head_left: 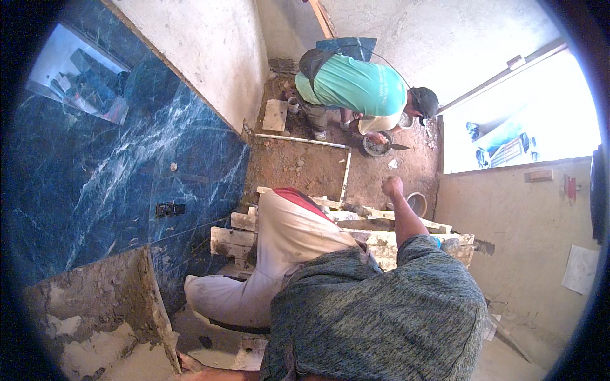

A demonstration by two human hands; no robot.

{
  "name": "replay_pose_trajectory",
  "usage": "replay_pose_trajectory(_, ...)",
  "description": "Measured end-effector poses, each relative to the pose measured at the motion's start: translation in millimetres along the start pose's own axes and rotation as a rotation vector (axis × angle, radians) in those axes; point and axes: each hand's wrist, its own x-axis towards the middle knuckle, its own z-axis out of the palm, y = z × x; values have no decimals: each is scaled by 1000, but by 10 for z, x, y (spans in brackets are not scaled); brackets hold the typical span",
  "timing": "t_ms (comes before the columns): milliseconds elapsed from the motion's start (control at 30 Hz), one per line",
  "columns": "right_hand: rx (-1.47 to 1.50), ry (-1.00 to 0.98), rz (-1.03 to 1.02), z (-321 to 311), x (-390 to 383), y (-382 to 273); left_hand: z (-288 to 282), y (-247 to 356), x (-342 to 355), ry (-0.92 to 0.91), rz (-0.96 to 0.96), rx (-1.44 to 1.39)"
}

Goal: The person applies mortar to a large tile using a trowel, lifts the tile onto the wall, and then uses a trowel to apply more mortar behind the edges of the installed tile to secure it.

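Note:
At the lower left, my left hand [192, 366] is closed at the bottom end of a long, narrow pale board [161, 311]. The board stands on edge along the unfinished, mortar-smeared part of the wall [95, 305], just below the blue marbled tiles [95, 184]. My right arm reaches up past my shoulder to the upper right. My right hand [393, 186] is curled into a fist near a round container [417, 204]; whatever its fingers might hold is hidden. My bent legs in pale trousers [254, 273] rest by rough wooden planks [234, 242].
A co-worker in a teal shirt [356, 82] bends over a bucket [376, 145] of grey mix, one hand at it. A trowel [399, 147] lies beside. White pipe [305, 140] crosses the dirt floor. A bright window [521, 108] opens at right; an outlet box [170, 209] sits among the tiles.

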Motion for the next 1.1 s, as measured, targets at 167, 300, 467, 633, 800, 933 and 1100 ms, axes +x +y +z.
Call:
replay_pose_trajectory(167, 76, -29, 37, 45, -2, -29, 51, 19, -69, 18, -7, -9)
replay_pose_trajectory(300, 231, -37, 69, 472, 400, 305, 115, 37, -140, 29, -20, -32)
replay_pose_trajectory(467, 604, -187, 49, 925, 854, 612, 135, 94, -208, 14, -36, -87)
replay_pose_trajectory(633, 529, -49, -203, 966, 1298, 1190, -136, -181, 300, -4, -39, 357)
replay_pose_trajectory(800, 884, -267, 151, 865, 442, -32, 64, 325, -258, 46, 143, 93)
replay_pose_trajectory(933, 573, -89, -122, 795, 842, 466, 188, 75, -254, 61, 62, 67)
replay_pose_trajectory(1100, 528, 211, -167, 535, 1300, 720, -298, -184, 273, -68, -55, -20)
